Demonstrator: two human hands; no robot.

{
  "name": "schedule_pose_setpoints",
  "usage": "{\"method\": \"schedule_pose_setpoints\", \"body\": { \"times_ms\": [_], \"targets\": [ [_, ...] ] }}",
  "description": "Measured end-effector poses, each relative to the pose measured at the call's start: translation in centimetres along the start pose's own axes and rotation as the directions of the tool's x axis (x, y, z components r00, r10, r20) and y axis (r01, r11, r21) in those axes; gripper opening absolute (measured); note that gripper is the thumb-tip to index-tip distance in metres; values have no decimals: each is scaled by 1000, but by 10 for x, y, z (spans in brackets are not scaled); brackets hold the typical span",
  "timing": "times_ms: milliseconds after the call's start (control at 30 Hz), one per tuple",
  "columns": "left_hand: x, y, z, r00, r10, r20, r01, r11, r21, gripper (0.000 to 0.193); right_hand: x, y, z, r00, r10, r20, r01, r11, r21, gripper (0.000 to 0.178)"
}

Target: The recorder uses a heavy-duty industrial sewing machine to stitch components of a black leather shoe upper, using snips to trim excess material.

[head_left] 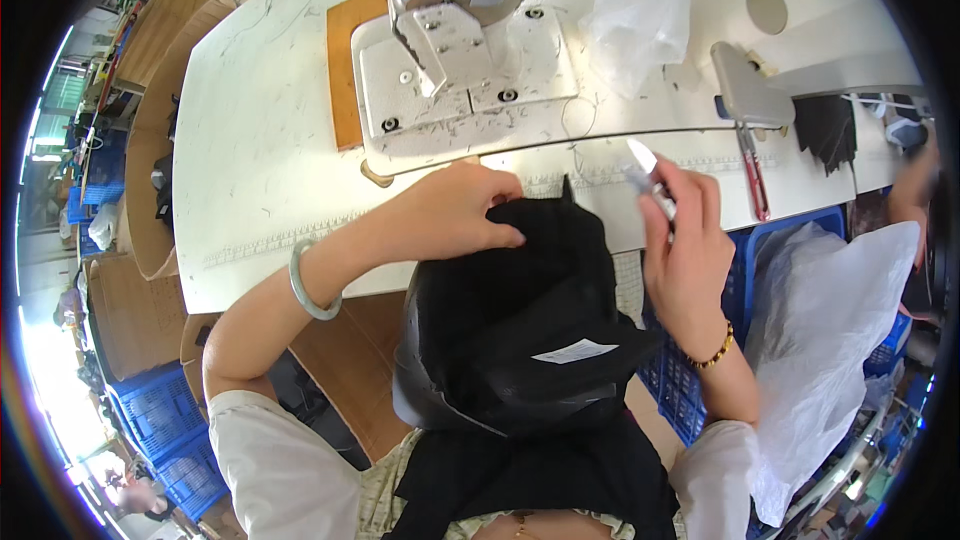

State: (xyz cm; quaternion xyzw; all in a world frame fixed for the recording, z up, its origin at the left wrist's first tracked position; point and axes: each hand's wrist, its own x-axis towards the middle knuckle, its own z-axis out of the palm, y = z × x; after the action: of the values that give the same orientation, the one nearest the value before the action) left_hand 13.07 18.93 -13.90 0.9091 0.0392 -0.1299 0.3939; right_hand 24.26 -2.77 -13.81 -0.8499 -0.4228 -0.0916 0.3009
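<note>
Big white sewing table [250,140] fills the top, with the sewing machine [450,30] at 12 o'clock. The black cap [530,340] sits in the lap at 6, its long axis running 12 to 6. Left hand [450,215] is clamped on the cap's top edge, so it's closer. Right hand [690,250], at 3 o'clock from there, is pinching small thread snips [650,175], tip aimed toward 11.
</note>
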Motion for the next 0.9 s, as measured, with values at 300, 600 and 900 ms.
{"method": "schedule_pose_setpoints", "body": {
  "times_ms": [300,600,900],
  "targets": [
    [-2,-2,4,999,-29,-23,27,995,-98,34,18,38,-14,988,-141,61,153,938,-312,46],
    [-58,32,-36,938,-126,-322,92,989,-117,34,49,-55,-26,752,-219,622,-274,754,597,26],
    [-126,56,-85,880,-198,-433,197,979,-47,33,77,-110,2,824,-454,339,15,615,788,15]
  ]
}}
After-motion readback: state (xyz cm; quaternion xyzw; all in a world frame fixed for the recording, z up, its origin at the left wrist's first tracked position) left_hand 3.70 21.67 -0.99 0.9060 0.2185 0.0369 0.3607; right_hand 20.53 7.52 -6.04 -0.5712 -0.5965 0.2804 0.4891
